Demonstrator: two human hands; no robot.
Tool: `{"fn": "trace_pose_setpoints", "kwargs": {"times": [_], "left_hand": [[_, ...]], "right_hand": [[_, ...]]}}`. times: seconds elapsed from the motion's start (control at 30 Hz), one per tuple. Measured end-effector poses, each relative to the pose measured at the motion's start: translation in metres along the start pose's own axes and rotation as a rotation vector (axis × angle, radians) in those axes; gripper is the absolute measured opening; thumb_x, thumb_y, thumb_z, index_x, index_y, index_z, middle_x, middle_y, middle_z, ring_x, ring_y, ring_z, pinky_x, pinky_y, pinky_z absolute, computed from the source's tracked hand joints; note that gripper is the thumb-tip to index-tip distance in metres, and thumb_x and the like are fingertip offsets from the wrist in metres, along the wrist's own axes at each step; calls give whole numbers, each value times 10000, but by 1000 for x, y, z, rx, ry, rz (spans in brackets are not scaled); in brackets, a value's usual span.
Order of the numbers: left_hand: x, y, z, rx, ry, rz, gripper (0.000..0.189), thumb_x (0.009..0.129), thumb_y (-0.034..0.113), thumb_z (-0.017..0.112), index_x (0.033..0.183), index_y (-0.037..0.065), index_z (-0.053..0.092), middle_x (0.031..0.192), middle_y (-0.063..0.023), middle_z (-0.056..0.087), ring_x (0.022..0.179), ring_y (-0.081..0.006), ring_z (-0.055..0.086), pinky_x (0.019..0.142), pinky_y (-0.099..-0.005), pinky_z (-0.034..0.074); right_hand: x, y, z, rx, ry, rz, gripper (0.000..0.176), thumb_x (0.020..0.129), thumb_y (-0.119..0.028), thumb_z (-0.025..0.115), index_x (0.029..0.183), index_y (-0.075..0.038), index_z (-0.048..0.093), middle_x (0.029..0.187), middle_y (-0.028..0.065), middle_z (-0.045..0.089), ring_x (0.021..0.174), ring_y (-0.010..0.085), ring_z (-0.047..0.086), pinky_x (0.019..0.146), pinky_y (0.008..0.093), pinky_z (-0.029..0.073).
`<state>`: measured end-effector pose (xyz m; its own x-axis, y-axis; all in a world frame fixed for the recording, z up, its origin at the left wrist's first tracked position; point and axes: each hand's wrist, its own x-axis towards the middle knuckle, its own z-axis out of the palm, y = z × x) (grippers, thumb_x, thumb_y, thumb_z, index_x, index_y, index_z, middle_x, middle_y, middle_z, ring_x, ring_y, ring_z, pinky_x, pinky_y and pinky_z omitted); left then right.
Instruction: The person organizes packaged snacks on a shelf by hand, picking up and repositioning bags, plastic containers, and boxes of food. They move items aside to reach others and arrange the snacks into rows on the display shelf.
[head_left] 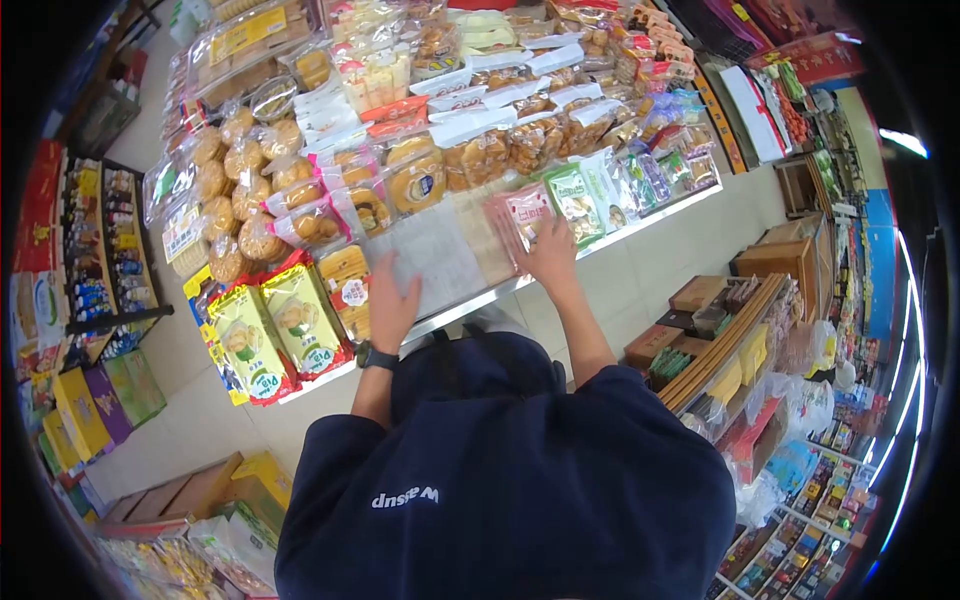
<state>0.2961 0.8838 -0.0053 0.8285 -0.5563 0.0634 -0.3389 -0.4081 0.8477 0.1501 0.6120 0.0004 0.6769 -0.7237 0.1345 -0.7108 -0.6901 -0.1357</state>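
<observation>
My left hand [395, 302] is low over the front of the display table, thumb apart from the fingers, holding nothing. Beside it lie a grey sheet [440, 258] on the table and a clear pack of long yellow biscuits [345, 285]. My right hand [551, 254] has its fingers on the near edge of a pink snack packet [522, 212], which looks slightly blurred and seems to be one of a small stack. Right of it stand a green snack packet [573, 205] and a pale white-green packet [606, 190].
Round cakes in clear bags [240, 190], bagged pastries [480, 160] and two yellow-green bags [300, 315] cover the table. A metal edge [640, 227] runs along its front. Cardboard boxes [785, 255] and a low shelf of goods [720, 345] stand to the right.
</observation>
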Motion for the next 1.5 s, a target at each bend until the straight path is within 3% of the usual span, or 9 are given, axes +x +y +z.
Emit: {"fn": "trace_pose_setpoints", "kwargs": {"times": [0.17, 0.27, 0.6, 0.97, 1.07, 1.27, 1.3, 1.4, 1.5], "left_hand": [[-13, 24, 30, -258, -174, -175, 581, 917, 205, 674, 1387, -49, 444, 1265, -229, 607, 1163, -339, 599, 990, -405, 474], [-31, 18, 38, -202, -157, -197, 596, 914, 203, 678, 1397, -46, 433, 1283, -239, 595, 1164, -347, 598, 987, -408, 477], [-76, 1, 25, 53, 12, -349, 691, 932, 297, 672, 1416, -105, 385, 1367, -299, 513, 1254, -395, 537, 1050, -416, 436], [-62, 14, 74, -21, -88, -362, 700, 926, 365, 673, 1386, -100, 422, 1291, -318, 561, 1189, -438, 574, 995, -435, 470], [-34, 38, 92, -89, -171, -355, 673, 934, 379, 656, 1398, -57, 438, 1301, -312, 570, 1146, -422, 620, 966, -444, 499], [12, 41, 165, -240, -454, -378, 687, 931, 351, 664, 1431, -45, 408, 1408, -249, 533, 1218, -352, 599, 985, -415, 490], [15, 32, 186, -438, -477, -470, 682, 934, 327, 664, 1459, -12, 391, 1439, -168, 520, 1257, -271, 564, 1007, -376, 469], [36, 77, 190, -915, -627, -664, 608, 987, 296, 600, 1480, 14, 382, 1424, -129, 513, 1277, -222, 526, 1045, -348, 453], [32, 82, 191, -895, -600, -705, 574, 1004, 304, 568, 1478, 35, 388, 1402, -110, 514, 1293, -216, 512, 1061, -356, 437]], "right_hand": [[2, -20, -13, 188, -183, 117, 871, 675, -273, 805, 1384, 19, 393, 1210, 302, 491, 1127, 468, 526, 958, 501, 472], [-11, -65, -17, 433, -295, 21, 858, 679, -262, 797, 1373, 19, 379, 1197, 293, 489, 1126, 479, 525, 946, 498, 482], [-54, -172, 80, 508, -702, -110, 847, 690, -306, 827, 1346, -3, 386, 1254, 267, 433, 1097, 451, 544, 898, 515, 512], [-40, -89, 88, 577, -948, -386, 577, 804, -241, 725, 1291, -14, 515, 1344, 273, 453, 1195, 473, 518, 978, 529, 468], [-17, -28, 47, 789, -590, -430, 501, 808, -198, 707, 1248, -11, 560, 1298, 266, 497, 1208, 443, 515, 1003, 521, 446], [-1, 53, 10, 479, -27, -175, 598, 770, -181, 720, 1300, -7, 505, 1310, 292, 474, 1195, 485, 477, 991, 545, 420], [-2, 59, 15, 470, -52, -162, 632, 763, -182, 729, 1323, -9, 492, 1322, 304, 458, 1207, 494, 464, 1006, 547, 409], [-6, 59, 26, 483, -166, -113, 702, 753, -190, 753, 1367, -14, 462, 1351, 324, 422, 1231, 508, 434, 1035, 548, 390], [-4, 45, 17, 557, -294, -82, 698, 758, -206, 757, 1359, -4, 463, 1350, 315, 421, 1226, 500, 433, 1029, 542, 394]]}}
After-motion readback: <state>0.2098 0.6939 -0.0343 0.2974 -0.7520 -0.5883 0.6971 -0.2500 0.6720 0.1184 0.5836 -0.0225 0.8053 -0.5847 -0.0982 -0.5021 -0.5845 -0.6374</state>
